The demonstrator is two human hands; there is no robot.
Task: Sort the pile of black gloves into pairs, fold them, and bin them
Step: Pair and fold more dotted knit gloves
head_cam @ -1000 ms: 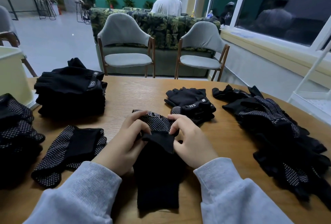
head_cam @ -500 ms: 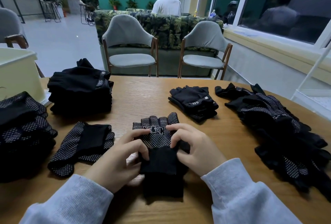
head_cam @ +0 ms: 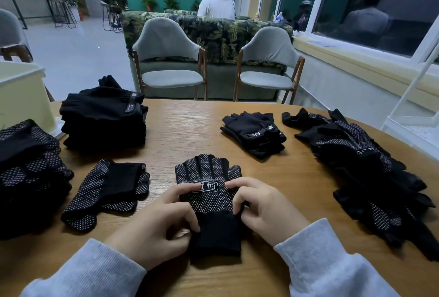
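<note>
I see the dotted glove (head_cam: 209, 192) flat on the desk (head_cam: 190, 130), my left hand (head_cam: 156, 228) and right hand (head_cam: 263, 211) pinching its sides with curled fingers (head_cam: 187, 187).

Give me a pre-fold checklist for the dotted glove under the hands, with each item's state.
1. Dotted glove lies flat on the table, fingers pointing away: ok.
2. Left hand pinches the cuff edge: ok.
3. Right hand pinches the other edge: ok.
4. A matching second glove lies underneath: cannot tell.
5. Bare table beyond the glove's fingertips for folding: ok.
6. Cream bin stands at the table's left: ok.
</note>
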